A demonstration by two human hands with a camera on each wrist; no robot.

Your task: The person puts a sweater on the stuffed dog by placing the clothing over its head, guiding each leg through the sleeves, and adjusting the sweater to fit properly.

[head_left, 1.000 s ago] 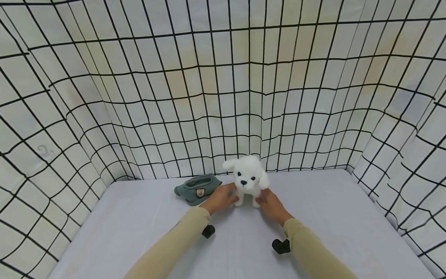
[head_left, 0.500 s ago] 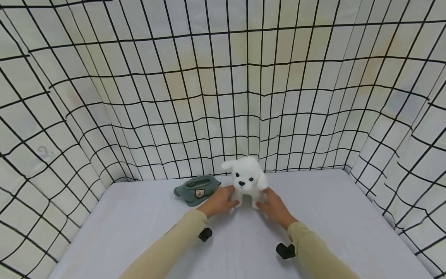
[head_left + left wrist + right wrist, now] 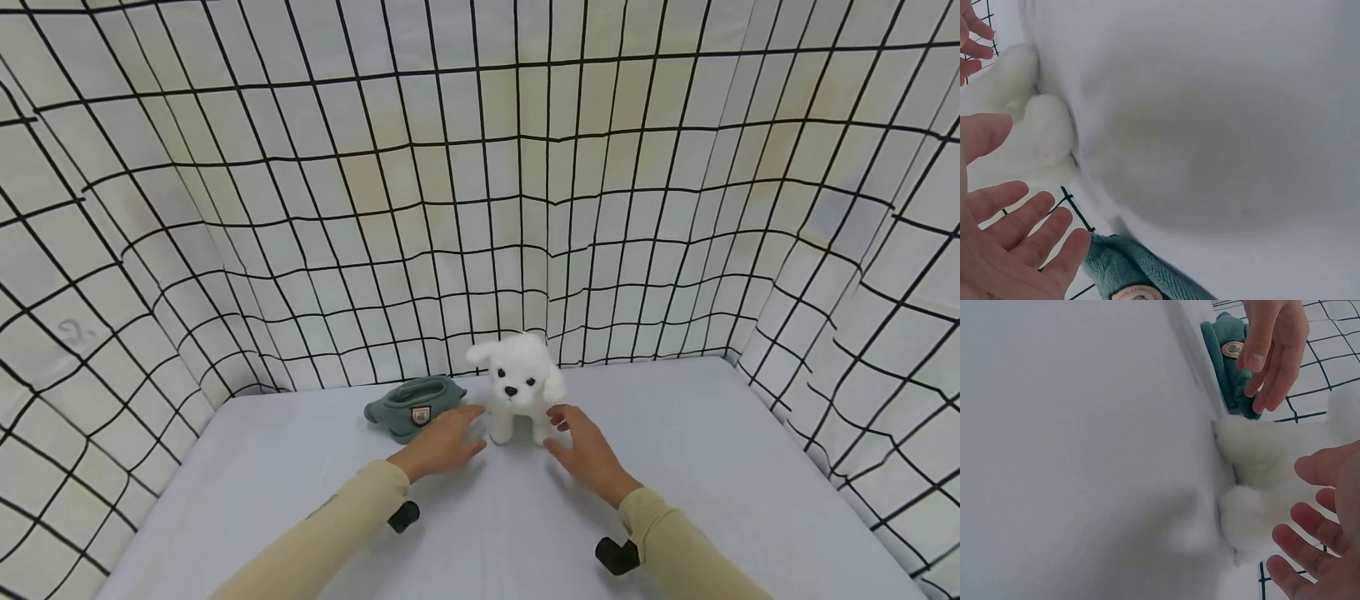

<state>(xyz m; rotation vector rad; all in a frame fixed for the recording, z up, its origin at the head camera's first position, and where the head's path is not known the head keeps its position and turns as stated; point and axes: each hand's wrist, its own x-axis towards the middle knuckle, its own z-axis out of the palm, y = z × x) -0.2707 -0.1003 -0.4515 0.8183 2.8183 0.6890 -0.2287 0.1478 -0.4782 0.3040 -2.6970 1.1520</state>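
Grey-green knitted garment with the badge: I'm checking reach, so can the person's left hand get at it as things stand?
Likely yes: the left hand looks empty, close beside the garment, and the white plush dog isn't between them.

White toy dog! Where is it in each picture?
Head: just right of the middle, in the lower half, the white toy dog shows whole, facing us.
Left wrist: at the left edge, mostly the upper half, only partly showing.
Right wrist: on the right side, around middle height, partly showing.
Shared landmark: the green cloth piece with a patch, also at the left wrist's bottom and the right wrist's top right.
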